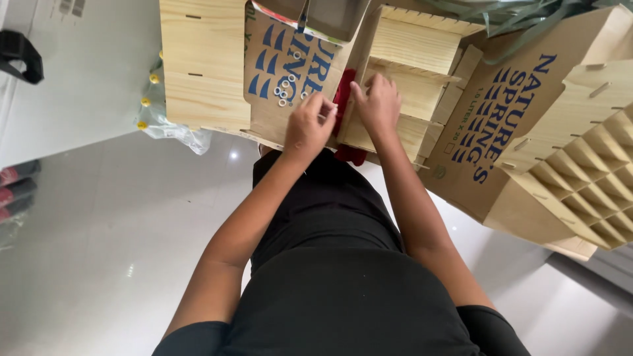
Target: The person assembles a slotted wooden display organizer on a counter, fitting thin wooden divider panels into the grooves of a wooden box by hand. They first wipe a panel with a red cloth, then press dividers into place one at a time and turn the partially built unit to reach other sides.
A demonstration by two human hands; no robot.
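The left hand (308, 126) is pinching something too small to tell, near little white rings (285, 89) on cardboard (277, 66). The right hand (377, 104) is pressing curled fingers on a wooden rack (402, 79).

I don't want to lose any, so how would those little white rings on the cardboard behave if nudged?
The white rings look tiny and light, so a brush from the left hand would likely scatter them. Being round, they may roll off the flat cardboard sheet.

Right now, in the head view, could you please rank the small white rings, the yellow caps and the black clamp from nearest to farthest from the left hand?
From the left hand:
1. Small white rings, on the cardboard just beside it.
2. Yellow caps, beyond the wooden panel's edge.
3. Black clamp, at the frame's far edge.
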